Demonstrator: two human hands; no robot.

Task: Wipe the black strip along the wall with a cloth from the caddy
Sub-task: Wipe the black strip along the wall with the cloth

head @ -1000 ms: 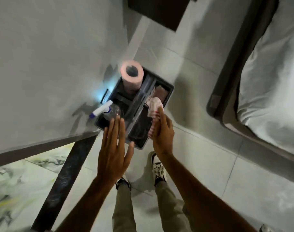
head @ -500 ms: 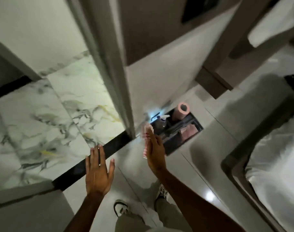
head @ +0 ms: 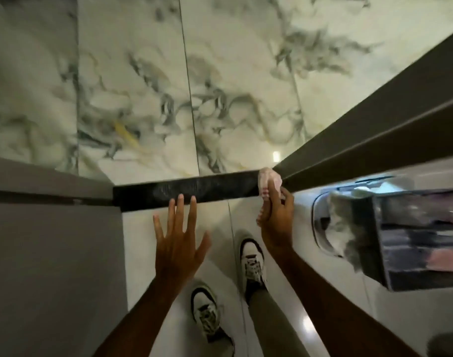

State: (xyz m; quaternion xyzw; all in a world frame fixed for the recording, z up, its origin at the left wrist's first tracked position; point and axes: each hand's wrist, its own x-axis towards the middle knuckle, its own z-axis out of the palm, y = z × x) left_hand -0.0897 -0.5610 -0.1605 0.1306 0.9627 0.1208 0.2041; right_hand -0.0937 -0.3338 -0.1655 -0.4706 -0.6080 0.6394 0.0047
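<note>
A black strip [head: 184, 189] runs across the middle of the view between the marbled floor beyond and the pale tiles under my feet. My right hand [head: 275, 215] grips a bunched pink-and-white cloth [head: 268, 180], which sits on the strip's right end next to a dark door frame. My left hand [head: 179, 235] is open with fingers spread; its fingertips overlap the strip's near edge. The caddy [head: 413, 240] is at the right, blurred, with dark walls and a pale grey cloth hanging at its left side.
A grey wall face [head: 52, 253] fills the lower left. The dark door frame [head: 375, 119] slants up to the right. Marbled tiles [head: 220, 86] lie beyond the strip. My two shoes [head: 251, 258] stand on the pale tiles below my hands.
The view has swung from the caddy to the black strip. My right hand carried the cloth out of the caddy and onto the strip's right end. My left hand stayed open and moved along.
</note>
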